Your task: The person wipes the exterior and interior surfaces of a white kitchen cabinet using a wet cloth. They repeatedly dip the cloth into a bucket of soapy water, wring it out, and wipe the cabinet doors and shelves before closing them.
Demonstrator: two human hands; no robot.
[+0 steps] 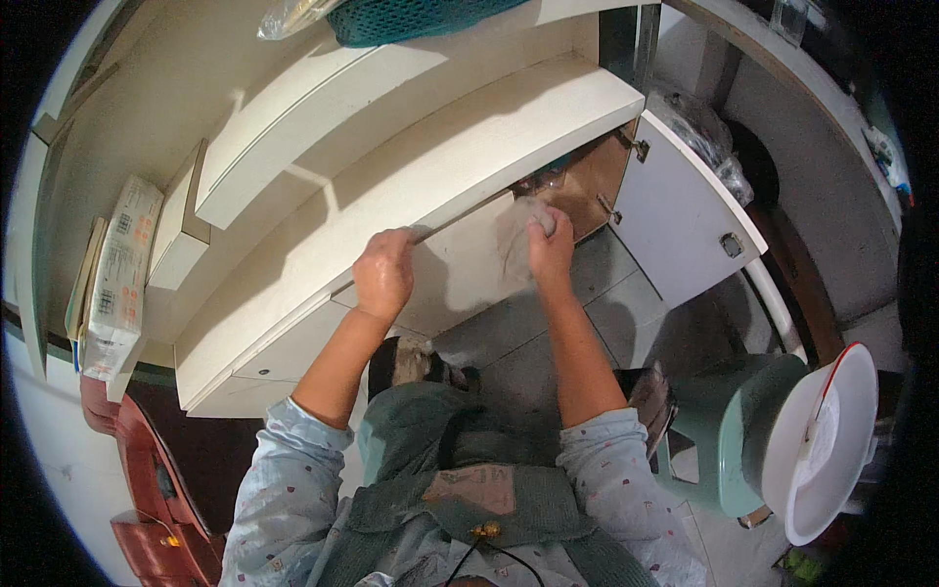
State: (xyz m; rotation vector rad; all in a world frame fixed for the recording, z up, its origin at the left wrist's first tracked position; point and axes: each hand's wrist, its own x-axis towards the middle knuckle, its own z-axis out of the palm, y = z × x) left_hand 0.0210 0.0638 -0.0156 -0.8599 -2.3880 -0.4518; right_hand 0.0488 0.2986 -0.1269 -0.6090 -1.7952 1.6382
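A low white cabinet [334, 220] with a long top board runs diagonally before me. My left hand [384, 270] is curled over the front edge of that board, its fingertips hidden. In my right hand [550, 246] is a bunched, pale cloth [519, 238], blurred, against the white front panel [458, 271]. Right of the panel, a cabinet door [686, 220] stands swung out on metal hinges. The brown compartment [590, 176] behind it shows a few unclear items inside.
Above is a shelf [315, 110] with a teal woven basket [418, 22]. A wrapped pack [121, 279] stands at left, over a reddish-brown chair [147, 440]. On my right, a white basin [821, 447] leans by a green plastic stool [722, 433]. Grey floor tiles [506, 374] lie below.
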